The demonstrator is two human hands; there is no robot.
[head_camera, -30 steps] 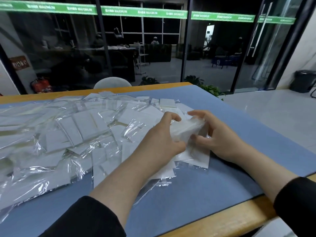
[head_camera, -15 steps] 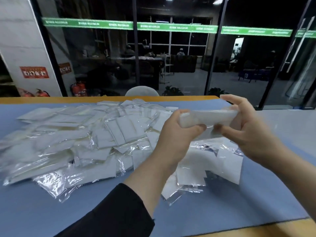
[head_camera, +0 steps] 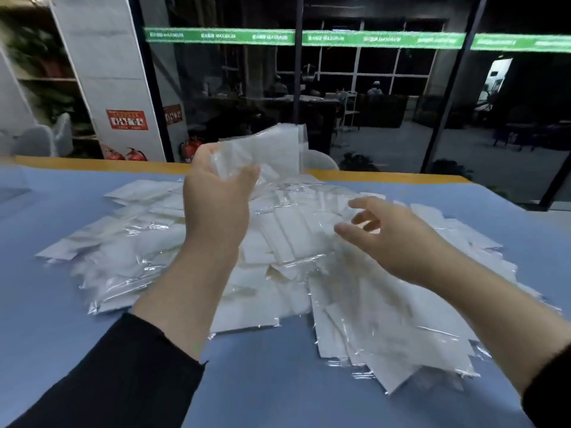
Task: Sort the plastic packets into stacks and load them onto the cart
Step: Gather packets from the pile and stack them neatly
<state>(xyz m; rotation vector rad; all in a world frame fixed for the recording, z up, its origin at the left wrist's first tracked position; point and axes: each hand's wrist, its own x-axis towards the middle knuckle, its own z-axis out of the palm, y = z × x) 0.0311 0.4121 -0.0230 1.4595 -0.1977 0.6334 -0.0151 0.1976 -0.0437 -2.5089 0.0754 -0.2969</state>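
**Plastic packets: one bundle lifted, loose pile below**

Clear plastic packets (head_camera: 296, 261) with white inserts lie in a loose, overlapping pile across the blue table (head_camera: 278, 390). The left hand (head_camera: 216, 199) is raised above the pile, fingers curled round a gathered bundle (head_camera: 272, 149) that fans up and to the right. The right hand (head_camera: 392, 239) hovers just over the pile, fingers spread and relaxed, holding nothing.

Judgement: stacking is in progress and most packets remain unsorted. To do this step well, the free hand should take flat-lying packets one at a time, align edges against the bundle, and keep the grip firm; the film looks slippery and the bundle could splay.

Surroundings: wooden table edge (head_camera: 92, 163) at the far side, glass wall with green strip (head_camera: 383, 38), fire extinguishers (head_camera: 136, 154), a white chair back (head_camera: 321, 160). No cart is in view, so the loading route cannot be judged.
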